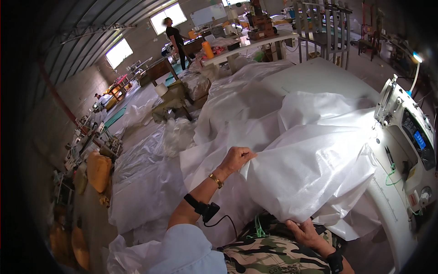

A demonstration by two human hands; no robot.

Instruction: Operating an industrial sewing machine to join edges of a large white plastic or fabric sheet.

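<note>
Pinching the white sheet (305, 169), left of the machine (426, 171), with the left hand (237, 159) — gripping its near edge with the right hand (306, 232), nearer the machine. Reaching the machine's far end; leaving bare table (384, 201) showing along its near side.
</note>
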